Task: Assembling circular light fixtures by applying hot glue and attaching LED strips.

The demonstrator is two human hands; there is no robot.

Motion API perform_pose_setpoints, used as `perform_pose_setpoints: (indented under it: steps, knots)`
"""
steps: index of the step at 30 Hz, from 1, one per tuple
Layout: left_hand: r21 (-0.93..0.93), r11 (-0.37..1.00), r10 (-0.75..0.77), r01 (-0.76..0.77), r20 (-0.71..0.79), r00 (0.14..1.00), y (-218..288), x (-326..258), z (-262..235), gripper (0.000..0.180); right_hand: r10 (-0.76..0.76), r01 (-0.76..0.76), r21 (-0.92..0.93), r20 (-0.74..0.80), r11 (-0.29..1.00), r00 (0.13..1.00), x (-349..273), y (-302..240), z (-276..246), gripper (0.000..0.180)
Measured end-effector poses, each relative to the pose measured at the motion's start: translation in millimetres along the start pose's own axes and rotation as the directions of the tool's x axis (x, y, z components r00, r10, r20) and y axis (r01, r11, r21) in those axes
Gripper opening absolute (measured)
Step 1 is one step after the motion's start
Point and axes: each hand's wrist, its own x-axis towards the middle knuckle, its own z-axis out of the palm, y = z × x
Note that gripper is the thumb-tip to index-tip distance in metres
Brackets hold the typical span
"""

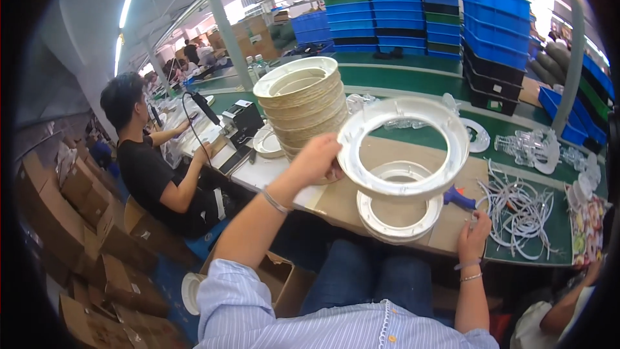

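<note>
My left hand (318, 160) grips the left rim of a white plastic ring (455, 145), raised and tilted above the bench. Under it, a second white ring (423, 225) lies near the bench's front edge, partly covered by the raised one. My right hand (473, 238) is at the front edge to the right of the rings, its fingers curled together; whatever they hold is too small to make out. Just behind that hand lies a blue-purple tool handle (460, 198). A tall stack of similar rings (303, 116) stands left of the raised ring.
White cables (520, 210) lie tangled on the green mat at right. Clear plastic parts (526, 147) sit behind them. Blue crates (494, 26) rise at the back. A co-worker (155, 148) sits at left beside a black box-shaped device (242, 119). Cardboard boxes (123, 284) crowd the floor.
</note>
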Motion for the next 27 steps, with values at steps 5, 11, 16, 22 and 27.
perform_pose_setpoints:
  steps: [5,11,16,22,27]
  knots:
    - [0.043,0.996,0.087,-0.079,-0.256,0.963,54.1,8.4,-56.1,0.021,0.055,-0.055,0.034,0.019,0.998,0.998,0.4,1.5,-1.8,0.030]
    - [0.048,0.998,0.057,-0.039,-0.472,0.879,62.7,34.5,-125.1,0.018,0.073,-0.074,0.030,0.035,0.997,0.997,1.4,-0.2,-2.6,0.030]
    - [0.046,0.999,0.019,0.011,-0.599,0.800,43.4,59.6,-155.3,0.025,0.091,-0.094,0.046,0.060,0.995,0.994,1.4,0.1,-1.4,0.030]
    - [-0.051,0.998,-0.063,0.041,-0.583,0.810,25.7,66.3,-163.1,0.023,0.123,-0.127,0.050,0.073,0.991,0.990,4.1,-4.2,-4.3,0.028]
    - [-0.016,1.000,-0.030,0.025,-0.575,0.817,25.0,70.3,-160.1,0.023,0.114,-0.116,0.027,0.074,0.993,0.991,4.3,-5.0,-7.2,0.029]
